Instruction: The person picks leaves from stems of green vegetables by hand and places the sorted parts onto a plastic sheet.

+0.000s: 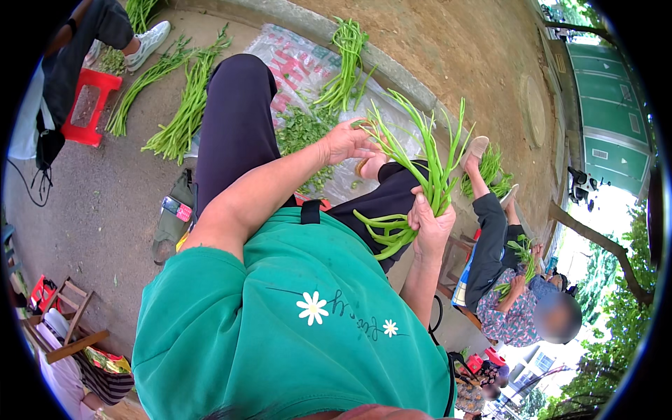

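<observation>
My right hand (431,220) grips a bunch of long green vegetable stems (433,173), mostly bare of leaves. Their thin tips fan out away from me, and the thicker ends (388,236) curve out below the fist over my right thigh. At the thin tips, my left hand (354,142) has its fingers bent, with a small green leaf (359,124) at the fingertips. Beneath that hand, a pile of loose green leaves (304,131) lies on a clear plastic sheet with red print (286,65). Another stem bundle (346,63) rests across the sheet's far part.
More stem bundles (191,105) lie on the pavement to the left, near a red plastic stool (89,107) and a person's shoe (147,44). A grey-green bag (173,220) with a phone sits by my left thigh. A concrete kerb (399,63) runs beyond. A seated person (504,299) on the right holds greens.
</observation>
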A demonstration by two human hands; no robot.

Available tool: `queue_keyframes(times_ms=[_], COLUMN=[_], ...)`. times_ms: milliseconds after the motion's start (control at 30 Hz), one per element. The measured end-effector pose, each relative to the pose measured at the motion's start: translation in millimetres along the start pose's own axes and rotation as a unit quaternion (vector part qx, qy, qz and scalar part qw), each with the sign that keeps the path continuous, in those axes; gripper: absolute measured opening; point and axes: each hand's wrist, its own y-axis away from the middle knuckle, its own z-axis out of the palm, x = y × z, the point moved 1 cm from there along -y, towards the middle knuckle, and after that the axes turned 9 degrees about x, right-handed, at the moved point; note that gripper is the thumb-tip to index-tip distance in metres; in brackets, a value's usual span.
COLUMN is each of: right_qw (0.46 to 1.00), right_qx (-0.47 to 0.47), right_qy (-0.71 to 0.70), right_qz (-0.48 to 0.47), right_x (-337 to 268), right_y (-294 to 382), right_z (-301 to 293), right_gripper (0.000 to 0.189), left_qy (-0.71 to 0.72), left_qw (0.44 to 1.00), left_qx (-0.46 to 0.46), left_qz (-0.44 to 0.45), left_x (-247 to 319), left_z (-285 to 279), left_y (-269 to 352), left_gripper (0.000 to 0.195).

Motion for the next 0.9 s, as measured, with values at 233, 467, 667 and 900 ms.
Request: queue_keyframes(times_ms=[233, 467, 667, 900], right_qw=[1.000, 1.000, 1.000, 1.000], right_qx=[0.006, 0.007, 0.008, 0.007], right_qy=[0.003, -0.003, -0.009, -0.014], right_qz=[0.001, -0.002, -0.003, -0.005], right_x=[0.7, 0.4, 1.9, 0.9], right_y=[0.5, 2.1, 2.6, 2.7], right_z=[0.2, -3.1, -5.3, -5.6], right_gripper=[0.015, 0.015, 0.015, 0.015], left_qy=[0.016, -0.150, -0.294, -0.306], left_qw=[1.000, 0.987, 0.944, 0.943], left_qx=[0.013, 0.042, 0.101, 0.083], left_qz=[0.006, 0.039, 0.106, 0.104], left_x=[-2.4, -2.8, -7.3, 2.3], left_z=[-19.4, -22.4, -28.1, -30.7], left_y=[-6.4, -2.4, -3.4, 1.0], left_gripper=[0.027, 0.021, 0.014, 0.012])
